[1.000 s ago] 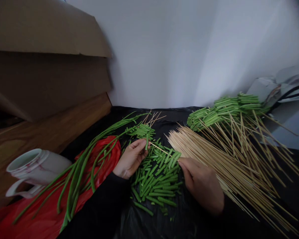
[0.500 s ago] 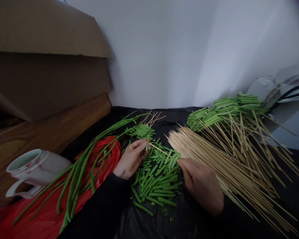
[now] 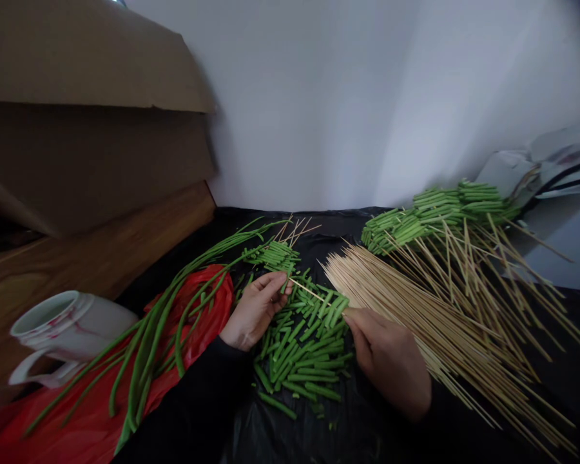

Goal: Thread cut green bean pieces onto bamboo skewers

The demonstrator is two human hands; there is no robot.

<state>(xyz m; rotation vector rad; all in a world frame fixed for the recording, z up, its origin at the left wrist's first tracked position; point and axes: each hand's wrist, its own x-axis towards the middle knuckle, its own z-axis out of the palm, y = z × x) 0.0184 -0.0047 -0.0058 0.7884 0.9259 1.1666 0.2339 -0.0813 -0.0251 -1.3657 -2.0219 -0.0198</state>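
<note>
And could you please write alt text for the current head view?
The left hand pinches a cut bean near the tip of a stick, which the right hand holds farther along, above a bean pile. Long beans, a red bag and a mug are at left; many sticks lie at right.

smooth wooden skewers (image 3: 415, 303), matt cardboard box (image 3: 96, 58)

A corner of a home is suggested by the plain pale wall (image 3: 338, 109), the wood-grained surface (image 3: 174, 222) and the handled mug (image 3: 91, 325). Makeshift use is indicated by the cardboard box (image 3: 96, 145) and black plastic sheet (image 3: 270, 441). The exact room cannot be told.
</note>
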